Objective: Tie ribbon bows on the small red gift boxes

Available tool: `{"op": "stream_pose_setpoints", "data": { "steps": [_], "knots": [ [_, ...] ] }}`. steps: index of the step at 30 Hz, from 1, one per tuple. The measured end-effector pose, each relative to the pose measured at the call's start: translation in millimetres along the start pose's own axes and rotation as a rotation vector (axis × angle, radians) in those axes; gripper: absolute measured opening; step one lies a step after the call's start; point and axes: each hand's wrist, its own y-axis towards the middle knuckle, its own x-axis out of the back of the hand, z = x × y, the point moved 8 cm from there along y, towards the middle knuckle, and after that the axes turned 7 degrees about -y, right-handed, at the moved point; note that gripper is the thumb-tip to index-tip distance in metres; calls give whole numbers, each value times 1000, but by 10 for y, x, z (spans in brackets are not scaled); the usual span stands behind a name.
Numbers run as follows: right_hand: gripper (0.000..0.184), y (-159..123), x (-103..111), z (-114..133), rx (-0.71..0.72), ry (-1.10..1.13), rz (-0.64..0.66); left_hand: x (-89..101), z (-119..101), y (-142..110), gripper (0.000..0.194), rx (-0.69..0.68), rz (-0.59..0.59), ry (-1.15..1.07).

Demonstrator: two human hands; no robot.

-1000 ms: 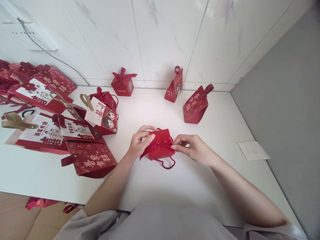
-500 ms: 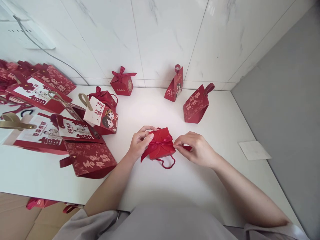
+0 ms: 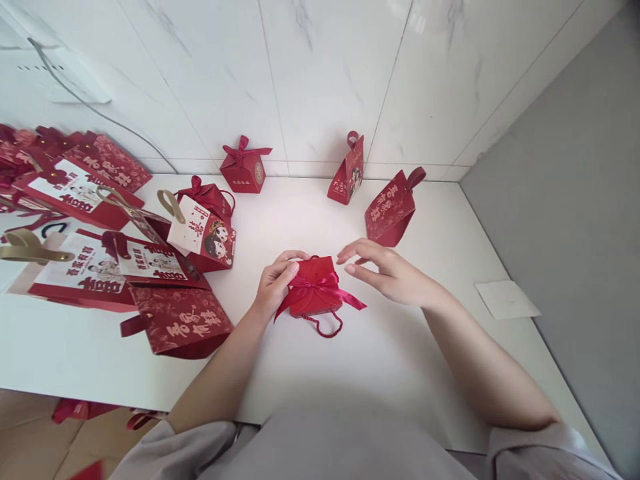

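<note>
A small red gift box (image 3: 311,308) stands at the middle of the white table, its top crossed by a shiny red ribbon (image 3: 327,288) tied in a bow. One ribbon tail hangs to the left, the other stretches out to the right. A twisted red cord handle (image 3: 327,331) loops from its near side. My left hand (image 3: 277,283) grips the box's left side, thumb on top and fingers behind. Just off the box's right side, my right hand (image 3: 383,270) is open, thumb and fingers apart, holding nothing.
Several red gift boxes crowd the left, including a flowered one (image 3: 183,320) near my left forearm. Along the tiled wall stand a bow-tied box (image 3: 243,172), a triangular box (image 3: 346,175) and a larger one (image 3: 390,212). A white card (image 3: 507,299) lies at the right edge.
My right hand has let go of the ribbon's right tail, opened and lifted slightly up and away. The tail now lies free. The box and my left hand have shifted slightly left.
</note>
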Motion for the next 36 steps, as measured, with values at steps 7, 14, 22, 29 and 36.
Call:
{"op": "stream_pose_setpoints", "data": {
  "steps": [7, 14, 22, 29, 36],
  "knots": [
    [14, 199, -323, -30, 54, 65, 141, 20, -60, -11, 40, -58, 19, 157],
    [24, 164, -371, -134, 15, 197, 217, -5, -90, -15, 41, -96, 38, 234],
    [28, 197, -406, -236, -18, 346, 261, -25, -212, -13, 39, -254, 59, 430],
    [29, 204, -359, -236, -31, 332, 210, 52, -345, -22, 22, -210, -14, 483],
    [31, 217, -347, -239, -32, 391, 174, 261, -295, -109, 38, 149, -23, 695]
  ]
}}
